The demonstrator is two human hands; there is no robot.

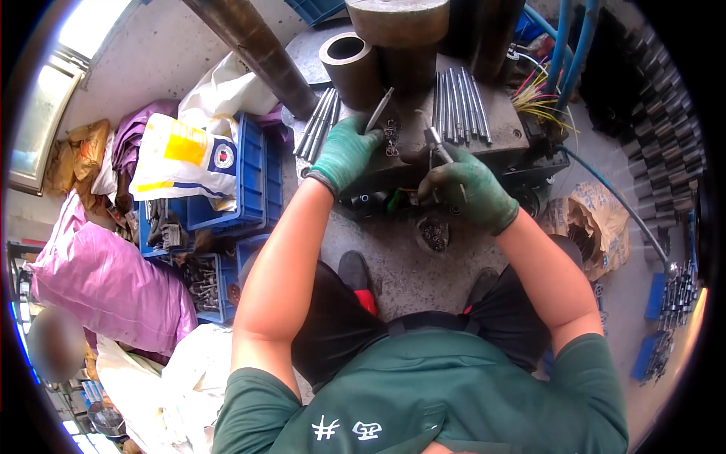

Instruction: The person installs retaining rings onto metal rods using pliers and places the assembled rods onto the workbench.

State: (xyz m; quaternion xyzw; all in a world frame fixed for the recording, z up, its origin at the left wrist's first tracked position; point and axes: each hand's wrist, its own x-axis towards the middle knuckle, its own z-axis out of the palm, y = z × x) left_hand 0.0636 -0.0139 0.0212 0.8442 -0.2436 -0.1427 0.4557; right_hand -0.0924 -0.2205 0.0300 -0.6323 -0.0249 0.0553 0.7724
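Note:
My left hand (345, 153), in a green glove, is closed around a short metal rod (380, 108) that points up and away. My right hand (470, 189), in a dirty green glove, grips a slim metal piece (438, 144) with a thin bent tip; its exact kind is unclear. Between the hands, a small heap of metal rings (392, 138) lies on the metal worktable (508, 130). One bundle of metal rods (318, 125) rests just beyond my left hand. Another row of rods (461, 106) lies beyond my right hand.
A hollow metal cylinder (348, 68) and a thick round post (398, 38) stand behind the rods. Blue crates (261, 174) and purple sacks (113, 272) fill the left side. A bag of small metal parts (432, 234) sits below the worktable; a torn paper sack (594, 227) stands right.

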